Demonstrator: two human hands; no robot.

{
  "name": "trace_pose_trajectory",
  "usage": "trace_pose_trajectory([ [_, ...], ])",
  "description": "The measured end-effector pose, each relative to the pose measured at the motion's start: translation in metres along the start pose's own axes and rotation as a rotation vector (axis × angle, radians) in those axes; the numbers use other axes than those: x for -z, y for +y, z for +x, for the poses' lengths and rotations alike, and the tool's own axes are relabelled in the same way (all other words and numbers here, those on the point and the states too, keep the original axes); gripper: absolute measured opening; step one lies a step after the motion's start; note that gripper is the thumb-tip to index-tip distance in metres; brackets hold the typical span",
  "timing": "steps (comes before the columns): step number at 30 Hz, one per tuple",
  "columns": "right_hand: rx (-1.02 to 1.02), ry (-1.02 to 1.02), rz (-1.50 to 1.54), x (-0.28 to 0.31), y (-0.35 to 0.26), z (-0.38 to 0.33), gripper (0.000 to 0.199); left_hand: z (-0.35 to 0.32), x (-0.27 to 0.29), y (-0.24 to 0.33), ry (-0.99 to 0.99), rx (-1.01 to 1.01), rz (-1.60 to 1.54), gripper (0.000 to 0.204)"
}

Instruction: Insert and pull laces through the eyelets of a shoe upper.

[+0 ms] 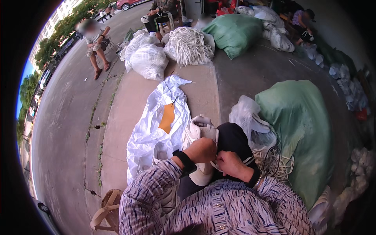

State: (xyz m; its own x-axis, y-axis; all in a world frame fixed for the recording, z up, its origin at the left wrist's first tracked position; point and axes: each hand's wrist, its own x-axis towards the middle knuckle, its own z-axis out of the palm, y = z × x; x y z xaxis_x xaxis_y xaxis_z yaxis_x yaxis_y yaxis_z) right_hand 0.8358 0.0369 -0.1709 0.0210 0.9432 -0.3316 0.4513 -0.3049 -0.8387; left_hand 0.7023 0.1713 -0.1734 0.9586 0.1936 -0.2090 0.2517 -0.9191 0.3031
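A white shoe [201, 177] rests on my dark-trousered lap, its toe toward me and its opening pointing away. My left hand [201, 150] lies over the middle of the shoe, closed, with fingertips turned inward and mostly hidden. Close by on the right, my right hand [233, 163] is closed in a pinch at the shoe's side, where a short bit of white shoelace shows by the fingers. Past my right knee lies a tangle of white laces [280, 163]. More pale shoes [160, 151] sit on the white sack to my left.
The white sack [150, 117] with an orange patch spreads ahead on the left. A big green sack [301, 117] and a clear plastic bag [246, 111] stand at my right. Stuffed white bags [147, 60] and a lace-filled bag [190, 47] lie farther off, near other seated people.
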Motion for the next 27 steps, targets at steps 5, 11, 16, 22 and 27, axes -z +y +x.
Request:
trace_pose_trajectory([
  [5,-0.001,0.03,0.046,-0.003,-0.001,0.0,0.015,-0.017,0.008,0.029,0.133,0.208,-0.13,0.016],
  [11,0.043,0.1,0.051,-0.009,0.004,0.001,0.014,-0.025,0.01,0.037,0.158,0.309,-0.203,0.014],
  [16,0.0,0.047,0.074,-0.012,0.01,0.003,0.015,-0.023,0.007,0.036,0.201,0.373,-0.233,0.017],
  [22,-0.325,-0.175,0.646,-0.004,0.011,0.011,0.021,-0.029,0.005,0.043,0.242,0.369,-0.24,0.02],
  [27,-0.26,-0.093,0.474,-0.009,0.011,0.009,0.019,-0.037,-0.004,0.049,0.318,0.357,-0.258,0.021],
])
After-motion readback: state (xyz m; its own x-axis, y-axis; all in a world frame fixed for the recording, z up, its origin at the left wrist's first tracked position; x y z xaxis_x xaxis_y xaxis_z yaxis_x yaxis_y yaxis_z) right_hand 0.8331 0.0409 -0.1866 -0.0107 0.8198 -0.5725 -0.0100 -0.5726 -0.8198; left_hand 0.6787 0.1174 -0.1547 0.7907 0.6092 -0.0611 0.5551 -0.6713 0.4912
